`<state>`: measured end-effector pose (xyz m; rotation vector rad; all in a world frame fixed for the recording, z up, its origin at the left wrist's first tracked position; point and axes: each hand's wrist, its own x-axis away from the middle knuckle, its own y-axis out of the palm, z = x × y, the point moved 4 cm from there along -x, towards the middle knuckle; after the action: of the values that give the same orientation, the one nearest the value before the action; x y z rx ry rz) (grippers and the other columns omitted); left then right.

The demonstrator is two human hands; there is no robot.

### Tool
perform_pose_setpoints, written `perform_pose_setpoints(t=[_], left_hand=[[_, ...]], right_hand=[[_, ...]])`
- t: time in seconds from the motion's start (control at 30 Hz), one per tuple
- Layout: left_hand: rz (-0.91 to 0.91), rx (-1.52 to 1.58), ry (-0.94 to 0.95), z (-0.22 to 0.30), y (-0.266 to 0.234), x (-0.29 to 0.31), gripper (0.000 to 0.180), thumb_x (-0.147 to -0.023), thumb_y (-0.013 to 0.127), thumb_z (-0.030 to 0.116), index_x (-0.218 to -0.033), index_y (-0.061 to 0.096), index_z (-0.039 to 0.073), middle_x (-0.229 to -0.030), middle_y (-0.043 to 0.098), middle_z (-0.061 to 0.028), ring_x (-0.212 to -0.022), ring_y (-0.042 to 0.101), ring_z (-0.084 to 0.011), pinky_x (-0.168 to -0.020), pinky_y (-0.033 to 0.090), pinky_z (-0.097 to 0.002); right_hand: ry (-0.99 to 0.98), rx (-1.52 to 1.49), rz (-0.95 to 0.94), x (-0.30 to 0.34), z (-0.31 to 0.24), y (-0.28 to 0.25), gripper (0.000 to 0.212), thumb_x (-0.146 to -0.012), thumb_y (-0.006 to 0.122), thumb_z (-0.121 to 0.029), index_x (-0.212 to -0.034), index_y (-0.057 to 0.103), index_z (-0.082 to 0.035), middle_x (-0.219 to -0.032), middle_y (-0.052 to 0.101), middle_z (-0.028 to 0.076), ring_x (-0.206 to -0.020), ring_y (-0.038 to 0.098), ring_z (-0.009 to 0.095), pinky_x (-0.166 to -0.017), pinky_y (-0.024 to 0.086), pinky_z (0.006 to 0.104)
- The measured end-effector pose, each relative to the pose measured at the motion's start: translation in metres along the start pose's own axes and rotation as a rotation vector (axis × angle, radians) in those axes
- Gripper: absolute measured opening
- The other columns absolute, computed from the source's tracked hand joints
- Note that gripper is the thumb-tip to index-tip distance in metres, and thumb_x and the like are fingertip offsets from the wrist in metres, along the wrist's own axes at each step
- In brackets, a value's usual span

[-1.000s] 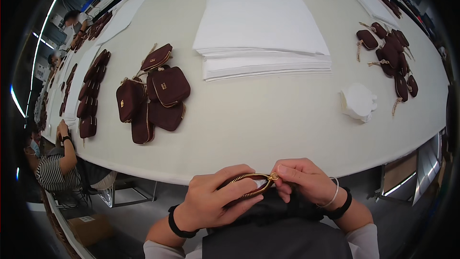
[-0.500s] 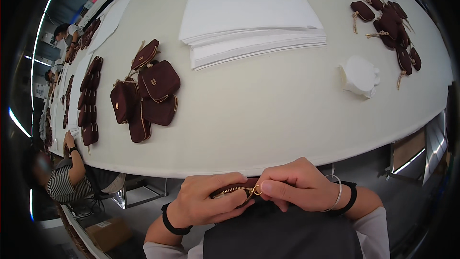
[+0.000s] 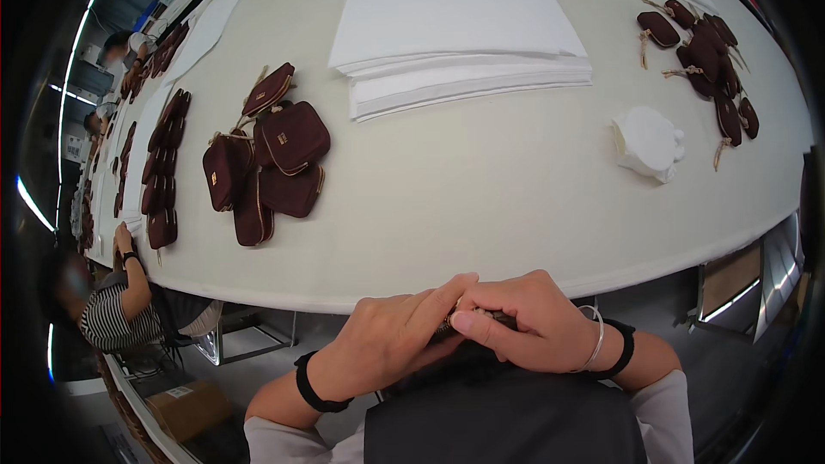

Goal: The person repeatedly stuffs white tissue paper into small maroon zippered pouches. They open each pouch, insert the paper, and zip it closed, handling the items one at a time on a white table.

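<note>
At the near table edge, both of my hands are closed round a small dark maroon zip pouch held low in front of me. My left hand covers its left side, the fingers stretched over the top. My right hand grips the right side, thumb pressed along it and fingertips meeting those of the left. Most of the pouch, its zip and its pull are hidden by my fingers. Ahead and to the left lies a loose heap of like maroon pouches with gold zips and beige cords.
A tall stack of white sheets lies at the far middle. Crumpled white material sits to the right, near another heap of maroon pouches. A row of pouches runs along the left. A person in a striped top works there.
My left hand has turned over the pouch and its fingers have closed in toward the right hand. The gold zip and ring, plain before, are now mostly covered.
</note>
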<state>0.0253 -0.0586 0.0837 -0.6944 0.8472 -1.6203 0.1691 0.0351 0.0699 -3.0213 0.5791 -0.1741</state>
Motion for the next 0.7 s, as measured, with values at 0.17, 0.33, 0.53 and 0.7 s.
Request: perform_pose_setpoints(t=[0.17, 0.33, 0.53, 0.7], left_hand=[[0.1, 0.397, -0.015, -0.022, 0.004, -0.005, 0.068, -0.072, 0.093, 0.018, -0.131, 0.063, 0.004, -0.109, 0.076, -0.0108, -0.097, 0.075, -0.0234, -0.084, 0.06, -0.0324], [0.177, 1.027, -0.064, -0.041, 0.034, -0.008, 0.055, -0.073, 0.092, 0.014, -0.123, 0.07, 0.008, -0.117, 0.075, -0.008, -0.106, 0.073, -0.0249, -0.097, 0.057, -0.0368], [0.051, 0.566, -0.027, -0.023, 0.023, -0.011, 0.051, -0.08, 0.086, 0.012, -0.127, 0.068, 0.007, -0.114, 0.075, -0.0081, -0.099, 0.075, -0.0223, -0.087, 0.06, -0.0312], [0.225, 0.088, 0.086, 0.008, 0.0, -0.014, 0.049, -0.069, 0.085, 0.004, -0.116, 0.07, 0.003, -0.105, 0.076, -0.0125, -0.093, 0.075, -0.0276, -0.08, 0.061, -0.0333]], right_hand=[[0.149, -0.192, 0.015, 0.005, 0.008, -0.009, 0.033, -0.107, 0.054, -0.029, -0.087, 0.064, -0.004, -0.06, 0.056, 0.001, -0.051, 0.054, 0.008, -0.052, 0.041, 0.0252], [0.133, -0.273, 0.048, 0.012, 0.023, -0.014, 0.036, -0.108, 0.052, -0.03, -0.087, 0.064, -0.004, -0.058, 0.056, 0.0, -0.051, 0.054, 0.006, -0.051, 0.04, 0.023], [0.182, -0.001, -0.029, 0.015, 0.014, -0.031, 0.029, -0.104, 0.056, -0.026, -0.088, 0.064, -0.003, -0.057, 0.054, 0.004, -0.05, 0.056, 0.012, -0.05, 0.042, 0.0275], [-0.26, 0.573, 0.162, 0.013, -0.031, 0.001, 0.012, -0.097, 0.063, -0.016, -0.093, 0.063, -0.005, -0.07, 0.064, 0.009, -0.053, 0.059, 0.028, -0.05, 0.045, 0.0367]])
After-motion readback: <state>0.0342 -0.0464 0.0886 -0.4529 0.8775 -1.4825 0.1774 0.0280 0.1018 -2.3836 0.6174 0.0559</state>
